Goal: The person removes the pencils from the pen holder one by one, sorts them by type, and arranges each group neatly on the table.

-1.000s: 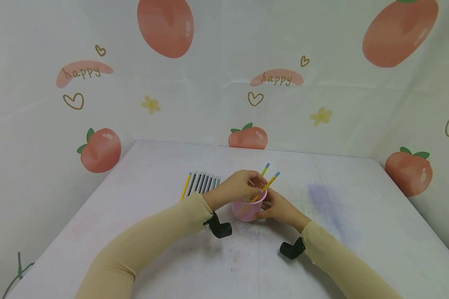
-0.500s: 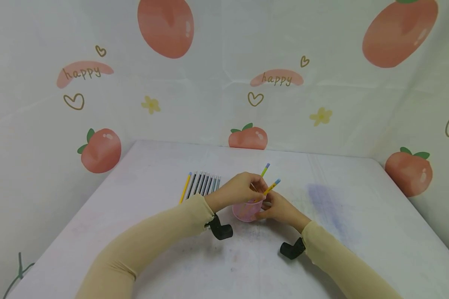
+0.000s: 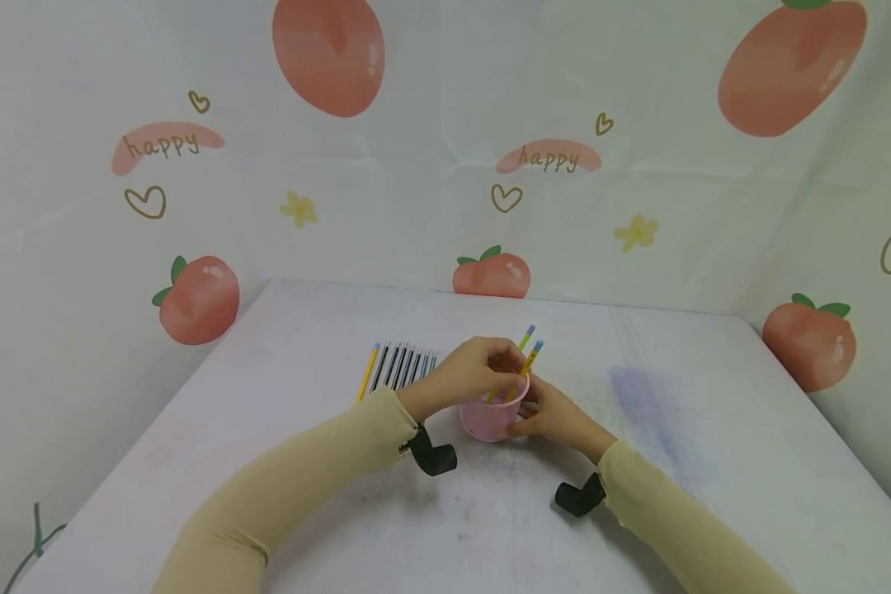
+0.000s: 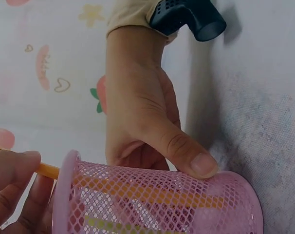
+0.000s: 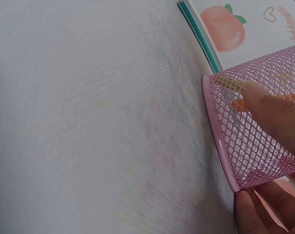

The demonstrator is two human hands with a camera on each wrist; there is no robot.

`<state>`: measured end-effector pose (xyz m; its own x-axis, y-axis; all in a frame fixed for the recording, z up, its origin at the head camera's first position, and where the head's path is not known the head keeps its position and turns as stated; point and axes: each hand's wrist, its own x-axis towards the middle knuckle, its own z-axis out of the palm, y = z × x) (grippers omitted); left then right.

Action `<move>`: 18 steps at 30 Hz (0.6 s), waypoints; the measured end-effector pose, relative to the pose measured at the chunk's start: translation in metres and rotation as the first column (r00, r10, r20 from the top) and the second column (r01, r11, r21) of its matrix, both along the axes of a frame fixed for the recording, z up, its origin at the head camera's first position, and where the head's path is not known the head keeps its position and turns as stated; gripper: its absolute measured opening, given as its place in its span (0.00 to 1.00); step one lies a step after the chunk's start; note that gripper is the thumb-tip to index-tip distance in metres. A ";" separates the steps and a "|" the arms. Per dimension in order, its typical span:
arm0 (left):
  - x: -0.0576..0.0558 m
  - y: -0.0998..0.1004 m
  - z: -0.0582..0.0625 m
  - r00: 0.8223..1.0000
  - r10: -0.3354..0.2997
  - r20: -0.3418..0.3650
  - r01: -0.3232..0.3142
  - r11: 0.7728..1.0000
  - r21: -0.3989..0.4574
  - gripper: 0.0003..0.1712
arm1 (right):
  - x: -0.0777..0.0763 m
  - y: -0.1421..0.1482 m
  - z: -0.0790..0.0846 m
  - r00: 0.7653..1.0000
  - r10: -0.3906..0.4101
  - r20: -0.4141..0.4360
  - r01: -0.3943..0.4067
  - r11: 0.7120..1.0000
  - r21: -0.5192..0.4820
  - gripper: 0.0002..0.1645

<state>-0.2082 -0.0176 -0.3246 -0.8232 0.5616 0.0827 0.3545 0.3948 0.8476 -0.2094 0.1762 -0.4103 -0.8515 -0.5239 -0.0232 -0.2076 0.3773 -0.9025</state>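
Observation:
A pink mesh pencil cup (image 3: 486, 421) stands on the table with a green pencil (image 3: 526, 337) and a yellow pencil (image 3: 532, 356) in it. My left hand (image 3: 483, 370) is over the rim. In the left wrist view its fingertips (image 4: 28, 161) pinch the yellow pencil just above the rim, and the shaft reaches down inside the mesh. Around the cup's side, my right hand (image 3: 560, 417) holds it, its thumb (image 5: 264, 107) lying along the mesh in the right wrist view. The far side of the cup is hidden by my left hand.
Left of the cup lies a row of several dark striped pencils (image 3: 401, 363), with a yellow pencil (image 3: 368, 371) at its left end. My left forearm partly covers them. A printed white backdrop (image 3: 416, 206) rises behind the table (image 3: 341, 528).
The yellow pencil in the cup has swung from leaning right to more upright, its eraser end shifting left. My left hand dipped slightly, then rose again. My right hand and the cup have stayed put.

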 end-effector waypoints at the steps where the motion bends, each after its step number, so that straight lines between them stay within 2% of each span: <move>1: -0.001 -0.001 0.000 1.000 0.003 0.000 -0.003 1.000 0.014 0.08 | 0.000 0.000 0.000 1.000 0.000 -0.001 0.000 1.000 -0.002 0.53; 6: -0.005 -0.005 0.003 1.000 0.019 -0.018 -0.018 0.996 0.084 0.08 | 0.000 -0.001 0.000 1.000 -0.012 0.000 0.012 1.000 -0.005 0.55; 11: -0.010 -0.013 0.012 0.998 0.056 -0.038 -0.049 0.986 0.162 0.10 | 0.001 -0.002 0.001 0.999 -0.038 0.010 0.038 0.999 -0.001 0.56; 14: -0.012 -0.019 0.020 0.997 0.078 -0.011 -0.073 0.966 0.247 0.11 | 0.000 -0.003 0.001 0.999 -0.040 0.011 0.040 0.999 -0.006 0.55; 18: -0.016 -0.027 0.031 0.996 0.091 0.022 -0.093 0.920 0.381 0.11 | 0.000 -0.003 0.002 0.999 -0.043 0.014 0.043 0.999 -0.004 0.54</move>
